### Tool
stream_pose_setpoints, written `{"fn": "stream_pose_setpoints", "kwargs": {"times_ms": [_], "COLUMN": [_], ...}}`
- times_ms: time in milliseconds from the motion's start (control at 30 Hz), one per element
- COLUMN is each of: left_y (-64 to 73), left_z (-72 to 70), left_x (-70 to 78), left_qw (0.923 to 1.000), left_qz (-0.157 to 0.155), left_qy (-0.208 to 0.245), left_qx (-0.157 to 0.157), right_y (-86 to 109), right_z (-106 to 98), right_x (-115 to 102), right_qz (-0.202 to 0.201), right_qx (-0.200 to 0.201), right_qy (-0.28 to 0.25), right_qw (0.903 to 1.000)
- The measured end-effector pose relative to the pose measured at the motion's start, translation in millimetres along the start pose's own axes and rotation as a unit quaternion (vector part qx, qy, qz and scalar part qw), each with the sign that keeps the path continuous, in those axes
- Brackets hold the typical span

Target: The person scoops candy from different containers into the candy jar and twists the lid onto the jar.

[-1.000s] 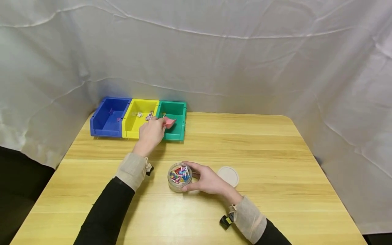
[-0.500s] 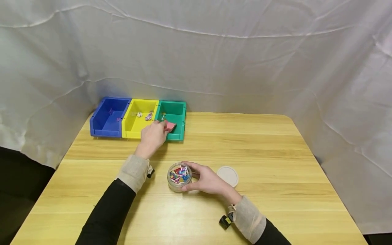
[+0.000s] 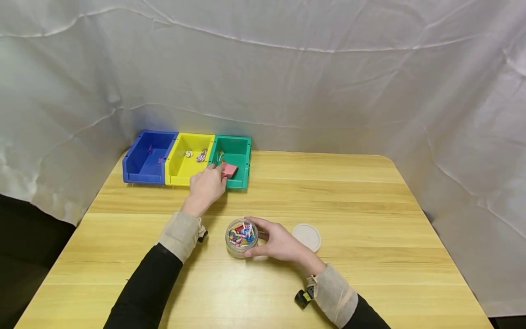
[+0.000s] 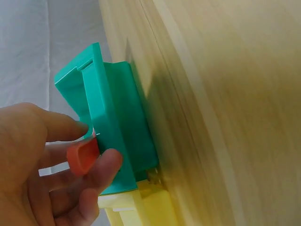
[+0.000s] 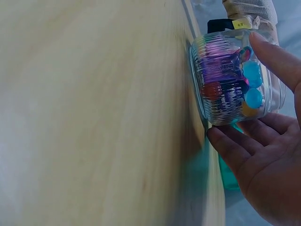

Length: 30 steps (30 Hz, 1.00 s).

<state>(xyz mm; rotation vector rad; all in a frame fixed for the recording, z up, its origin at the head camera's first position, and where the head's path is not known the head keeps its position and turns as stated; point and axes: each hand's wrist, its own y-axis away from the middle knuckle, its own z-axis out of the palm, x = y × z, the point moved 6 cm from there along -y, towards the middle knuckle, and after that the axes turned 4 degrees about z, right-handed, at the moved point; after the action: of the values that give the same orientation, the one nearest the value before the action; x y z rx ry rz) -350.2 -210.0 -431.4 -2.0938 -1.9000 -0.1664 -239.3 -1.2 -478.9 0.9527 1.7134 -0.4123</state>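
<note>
My left hand (image 3: 207,187) reaches over the front of the green bin (image 3: 237,184) and holds a small pink scoop (image 3: 229,171), whose wide end lies inside the bin. In the left wrist view, the scoop's reddish end (image 4: 83,157) sits between the thumb and curled fingers, close to the bin's edge. My right hand (image 3: 281,242) grips a clear jar (image 3: 236,249) standing on the table, thumb near the rim and fingers round the far side. Colourful lollipop-like pieces (image 3: 241,234) fill the open jar. Blue and purple ones show through its wall in the right wrist view.
A yellow bin (image 3: 176,180) with a few swirl pieces (image 3: 201,156) and a blue bin (image 3: 144,178) with small dark bits adjoin the green bin on the left. A white round lid (image 3: 307,236) lies beside the right hand. Grey cloth (image 3: 312,91) hangs behind the table.
The left hand has come slightly lower and nearer to me. The pink scoop went from tilted to lying flatter in the green bin. The right hand and jar have stayed put.
</note>
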Motion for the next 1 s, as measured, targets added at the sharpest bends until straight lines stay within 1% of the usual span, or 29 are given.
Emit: {"fn": "stream_pose_setpoints", "kwargs": {"times_ms": [167, 333, 433, 533, 600, 667, 767, 833, 900, 933, 1000], "left_y": [2.5, 9.5, 16.5, 24.8, 31.7, 39.1, 51.3, 59.6, 68.3, 72.8, 81.4], "left_z": [-6.2, -17.2, -24.2, -30.6, -34.6, -37.4, -39.1, -38.5, -38.3, -38.3, -38.3], "left_x": [-0.7, 0.8, 1.6, 2.7, 3.2, 3.1, 1.8, 0.4, -0.8, -1.4, -2.2], "left_qw": [0.9997, 0.9986, 0.9972, 0.9931, 0.9875, 0.9798, 0.9642, 0.9521, 0.9403, 0.9352, 0.9278], "left_qz": [0.000, 0.004, 0.010, 0.026, 0.041, 0.059, 0.087, 0.107, 0.125, 0.133, 0.150], "left_qy": [-0.005, 0.001, 0.026, 0.074, 0.116, 0.157, 0.222, 0.263, 0.298, 0.312, 0.330], "left_qx": [0.025, 0.053, 0.070, 0.087, 0.099, 0.110, 0.117, 0.114, 0.107, 0.101, 0.089], "right_y": [-0.1, 2.5, 5.0, 8.3, 11.8, 16.4, 25.2, 31.5, 37.4, 40.2, 45.3], "right_z": [-1.7, -8.4, -14.9, -24.0, -30.6, -37.0, -46.1, -52.3, -58.6, -61.8, -68.0], "right_x": [-0.9, -7.0, -12.1, -16.5, -19.2, -22.4, -26.9, -28.8, -28.5, -28.2, -26.0], "right_qz": [-0.007, -0.015, -0.032, -0.055, -0.068, -0.084, -0.107, -0.121, -0.124, -0.124, -0.121], "right_qx": [0.004, 0.018, 0.039, 0.077, 0.106, 0.131, 0.161, 0.179, 0.194, 0.200, 0.208], "right_qy": [0.010, -0.007, -0.012, -0.004, -0.001, -0.004, -0.012, -0.010, 0.000, 0.008, 0.030], "right_qw": [0.9999, 0.9997, 0.9987, 0.9955, 0.9920, 0.9878, 0.9810, 0.9764, 0.9731, 0.9719, 0.9703]}}
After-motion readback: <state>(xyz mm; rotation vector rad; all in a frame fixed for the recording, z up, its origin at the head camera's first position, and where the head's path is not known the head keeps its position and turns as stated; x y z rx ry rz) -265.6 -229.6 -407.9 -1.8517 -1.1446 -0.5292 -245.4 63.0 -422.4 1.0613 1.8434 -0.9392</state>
